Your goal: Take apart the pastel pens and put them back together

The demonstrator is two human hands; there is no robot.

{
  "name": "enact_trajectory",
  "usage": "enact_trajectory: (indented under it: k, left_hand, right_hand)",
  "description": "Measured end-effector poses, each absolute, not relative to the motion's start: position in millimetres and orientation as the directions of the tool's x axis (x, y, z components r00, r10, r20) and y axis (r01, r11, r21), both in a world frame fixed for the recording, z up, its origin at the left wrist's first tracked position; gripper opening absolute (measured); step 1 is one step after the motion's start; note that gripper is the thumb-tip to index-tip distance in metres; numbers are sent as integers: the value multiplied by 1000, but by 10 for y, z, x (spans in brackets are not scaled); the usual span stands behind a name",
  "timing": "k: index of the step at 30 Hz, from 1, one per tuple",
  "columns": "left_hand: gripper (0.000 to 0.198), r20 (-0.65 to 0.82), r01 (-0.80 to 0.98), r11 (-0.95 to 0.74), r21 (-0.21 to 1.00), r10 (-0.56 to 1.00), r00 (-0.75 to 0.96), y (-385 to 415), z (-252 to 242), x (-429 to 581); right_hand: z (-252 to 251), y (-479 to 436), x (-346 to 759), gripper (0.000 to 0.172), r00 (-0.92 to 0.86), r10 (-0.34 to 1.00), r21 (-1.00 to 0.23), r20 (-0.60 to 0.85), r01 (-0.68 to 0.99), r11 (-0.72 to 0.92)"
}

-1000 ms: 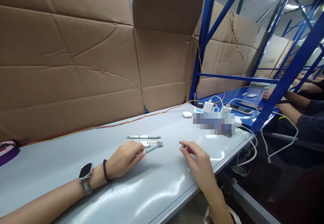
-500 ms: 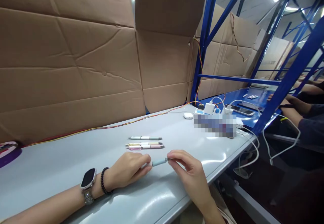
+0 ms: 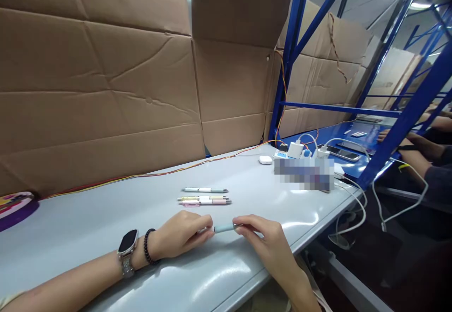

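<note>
Both my hands hold one pale blue-green pen [image 3: 223,228] just above the grey table [image 3: 106,218]. My left hand [image 3: 181,234], with a watch and a bead bracelet on its wrist, is closed round the pen's left end. My right hand [image 3: 263,236] pinches the pen's right tip with thumb and fingers. Beyond them three more pens lie side by side: a grey-green one [image 3: 205,190], a yellow one [image 3: 197,198] and a pink one [image 3: 206,203].
Cardboard sheets [image 3: 106,81] wall the table's far side, with a red-yellow wire [image 3: 158,174] along their foot. A white earbud case [image 3: 265,160], chargers [image 3: 295,150] and cables lie right. A blue rack [image 3: 406,105] stands there; another person's arms [image 3: 420,152] rest beyond it.
My left hand drew the blue-green pen away from the pens on the table toward me. My right hand came in and took its tip. The other three pens stayed put.
</note>
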State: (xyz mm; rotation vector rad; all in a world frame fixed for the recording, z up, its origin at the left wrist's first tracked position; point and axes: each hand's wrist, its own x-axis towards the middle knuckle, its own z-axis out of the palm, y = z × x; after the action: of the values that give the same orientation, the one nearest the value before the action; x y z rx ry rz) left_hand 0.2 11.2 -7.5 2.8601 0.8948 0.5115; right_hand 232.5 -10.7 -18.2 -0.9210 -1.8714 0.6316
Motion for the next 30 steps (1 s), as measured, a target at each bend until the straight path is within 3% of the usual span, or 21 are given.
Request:
enact_trajectory:
  k: [7,11,15,20,26,30]
  left_hand:
    - [23,285,560,-809,177,587,758,120,-75,20]
    - [24,284,580,-792,188,609,740,115,-54,28]
    - [26,298,568,-803,179,595,747,111,-46,34]
    - [25,303,576,-804,146,591,748,115,-64,37]
    - [23,293,594,-788,159,612,734,119,-65,39]
    - [22,273,597,-774,211,633,724,118,-50,37]
  right_hand:
    - [-187,-93,2287,40,-335,824,-584,457,586,562]
    - [-178,-115,2325,15,-332,841,-718,426,441,538]
    - [-151,-132,2359,13,-320,864,-828,390,288,480]
    - [-166,-109,2321,15,-329,876,-784,352,407,468]
    - [-211,-86,2275,35,-328,879,-596,346,647,476]
    - [-170,-104,2314,16,-343,873,-721,346,497,482]
